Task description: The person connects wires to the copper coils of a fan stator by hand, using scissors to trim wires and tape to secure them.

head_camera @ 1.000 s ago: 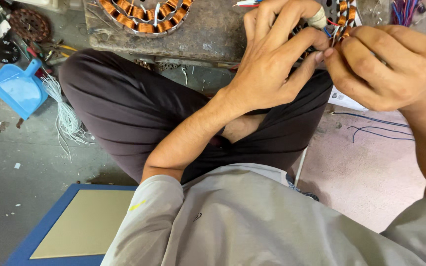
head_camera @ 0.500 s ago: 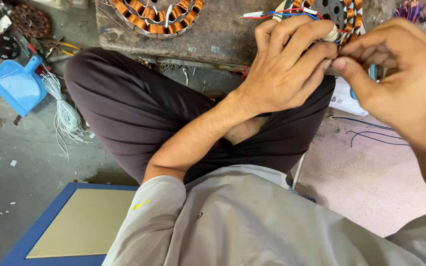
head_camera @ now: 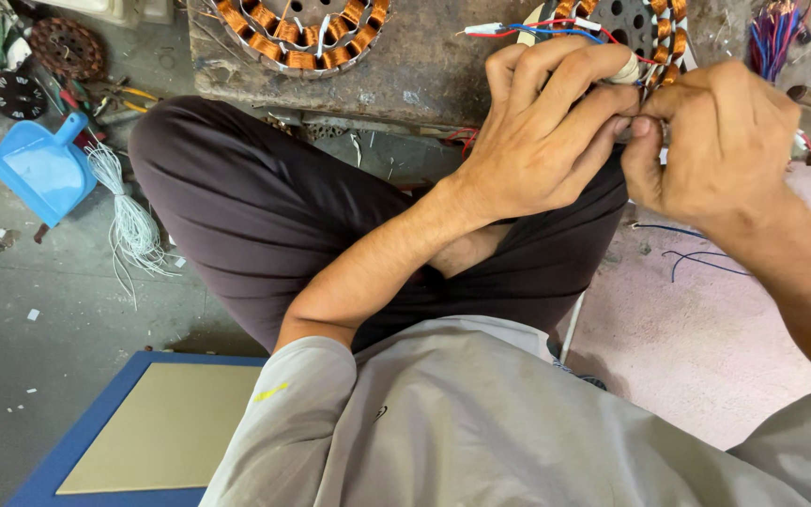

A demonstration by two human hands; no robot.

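I sit cross-legged on the floor, and both hands meet at a round motor stator (head_camera: 654,28) wound with copper coils. My left hand (head_camera: 542,131) curls over its near edge, one finger wrapped in pale tape. My right hand (head_camera: 715,131) pinches something small right at the left fingertips; what it pinches is hidden. Red and blue wires (head_camera: 542,30) run from the stator across the worn wooden block (head_camera: 424,66) it rests on.
A second copper-wound stator (head_camera: 298,33) lies on the block's left part. On the floor to the left are a blue dustpan (head_camera: 39,169), a bundle of white strings (head_camera: 129,221) and dark round metal parts (head_camera: 63,47). A blue-edged board (head_camera: 133,432) lies at lower left; coloured wires (head_camera: 776,33) at upper right.
My right hand has moved left and closed against the left fingertips at the stator's edge. The view has tilted down a little, so the block and stators sit higher in frame.
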